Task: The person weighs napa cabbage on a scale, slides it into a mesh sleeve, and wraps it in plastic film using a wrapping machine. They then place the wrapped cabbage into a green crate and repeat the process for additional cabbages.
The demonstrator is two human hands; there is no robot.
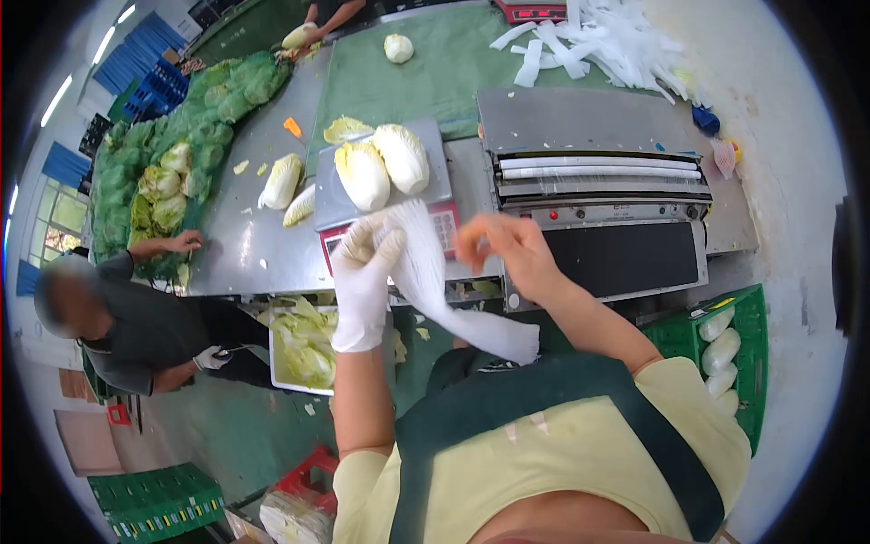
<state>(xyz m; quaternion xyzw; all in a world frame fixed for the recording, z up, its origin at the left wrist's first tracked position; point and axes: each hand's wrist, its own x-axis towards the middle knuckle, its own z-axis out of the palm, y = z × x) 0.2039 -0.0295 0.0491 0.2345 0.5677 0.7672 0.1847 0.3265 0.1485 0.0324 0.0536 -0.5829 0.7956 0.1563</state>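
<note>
My left hand (pixel 367 281), in a white glove, is closed on the upper end of a white foam net sleeve (pixel 421 272). The sleeve hangs in a long strip toward my body. To its right is my bare right hand (pixel 507 254), apart from the sleeve, fingers loosely bent and slightly blurred, with nothing visible in them. Just beyond my left hand, two napa cabbages (pixel 381 168) and a loose cabbage leaf (pixel 347 130) rest on a digital scale (pixel 430 145). Two more cabbages (pixel 283 181) lie on the metal table left of the scale.
A wrapping machine (pixel 594 195) stands right, with foam sleeves (pixel 598 45) piled behind. Green net sacks of cabbages (pixel 213 100) line the left. A co-worker (pixel 154 317) stands beside a leaf-filled bin (pixel 304 349); another person's hands hold a cabbage at the back. A green crate (pixel 752 363) sits lower right.
</note>
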